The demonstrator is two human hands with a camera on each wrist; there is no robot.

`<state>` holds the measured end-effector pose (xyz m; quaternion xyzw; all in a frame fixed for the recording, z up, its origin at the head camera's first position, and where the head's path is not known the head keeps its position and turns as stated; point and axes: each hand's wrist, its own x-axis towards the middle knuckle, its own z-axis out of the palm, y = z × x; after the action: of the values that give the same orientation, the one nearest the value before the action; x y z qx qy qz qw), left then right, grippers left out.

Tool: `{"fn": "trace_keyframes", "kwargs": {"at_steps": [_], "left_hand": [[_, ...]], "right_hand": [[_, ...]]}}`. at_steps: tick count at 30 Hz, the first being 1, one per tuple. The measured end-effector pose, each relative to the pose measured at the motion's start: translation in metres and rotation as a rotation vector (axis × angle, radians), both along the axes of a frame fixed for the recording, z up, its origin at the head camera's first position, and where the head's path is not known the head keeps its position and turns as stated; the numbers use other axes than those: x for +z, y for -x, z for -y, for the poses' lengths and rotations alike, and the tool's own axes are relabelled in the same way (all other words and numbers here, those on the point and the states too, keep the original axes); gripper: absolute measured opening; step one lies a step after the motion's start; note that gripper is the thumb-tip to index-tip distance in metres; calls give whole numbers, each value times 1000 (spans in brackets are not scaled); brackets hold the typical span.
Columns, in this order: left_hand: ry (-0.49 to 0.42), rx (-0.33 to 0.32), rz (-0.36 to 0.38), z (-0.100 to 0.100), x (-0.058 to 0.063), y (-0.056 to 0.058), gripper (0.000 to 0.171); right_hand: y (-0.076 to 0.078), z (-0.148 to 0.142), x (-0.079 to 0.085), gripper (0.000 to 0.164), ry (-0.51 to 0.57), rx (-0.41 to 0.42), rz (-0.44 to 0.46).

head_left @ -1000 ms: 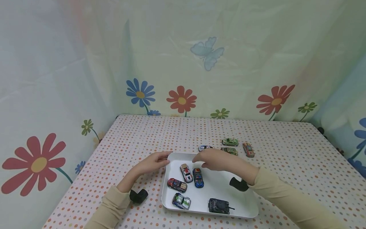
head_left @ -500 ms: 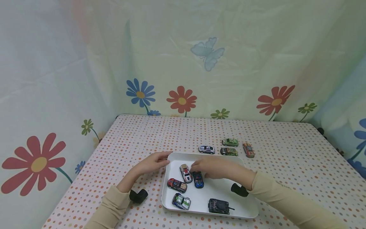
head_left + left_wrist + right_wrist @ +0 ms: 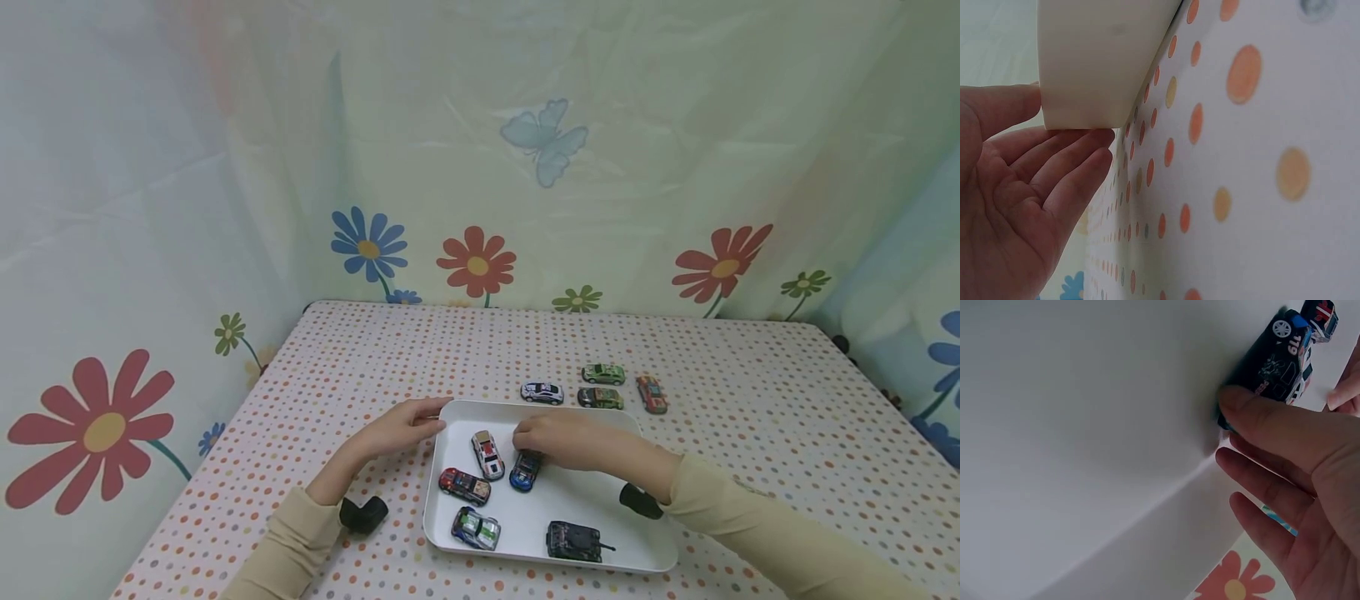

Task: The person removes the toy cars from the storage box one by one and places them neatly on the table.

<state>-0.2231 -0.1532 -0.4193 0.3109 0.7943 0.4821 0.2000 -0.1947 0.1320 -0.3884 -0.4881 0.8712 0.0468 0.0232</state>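
Observation:
In the head view a white tray (image 3: 558, 502) stands on the dotted table. My left hand (image 3: 401, 425) touches its far left corner; the left wrist view has the straight fingers (image 3: 1079, 178) against the tray wall and the thumb near the rim. Inside the tray, my right hand (image 3: 566, 440) pinches a dark blue toy car (image 3: 525, 473) at its far end between thumb and fingers, partly covering it. The car's side with "119" shows in the right wrist view. Just left of it lies a white and red toy car (image 3: 488, 455).
Also in the tray are a red toy car (image 3: 465, 486), a green-and-white one (image 3: 476, 528) and a dark toy tank (image 3: 574, 541). Behind it on the table stand a white car (image 3: 542, 392), two green cars (image 3: 603, 373) and an orange-red car (image 3: 652, 394). A flowered curtain hangs behind.
The right hand has come down onto the blue toy car and gripped its far end. The car has turned slightly and shifted right. The left hand stays at the tray corner.

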Motion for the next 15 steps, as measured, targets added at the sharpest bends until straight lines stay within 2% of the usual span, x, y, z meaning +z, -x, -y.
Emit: {"fn": "trace_keyframes", "kwargs": {"at_steps": [7, 15], "left_hand": [[5, 0, -9, 0, -1, 0, 50], [-2, -6, -7, 0, -3, 2, 50]], "right_hand": [[0, -11, 1, 21, 13, -89, 96], [-4, -17, 14, 23, 76, -156, 242]]}}
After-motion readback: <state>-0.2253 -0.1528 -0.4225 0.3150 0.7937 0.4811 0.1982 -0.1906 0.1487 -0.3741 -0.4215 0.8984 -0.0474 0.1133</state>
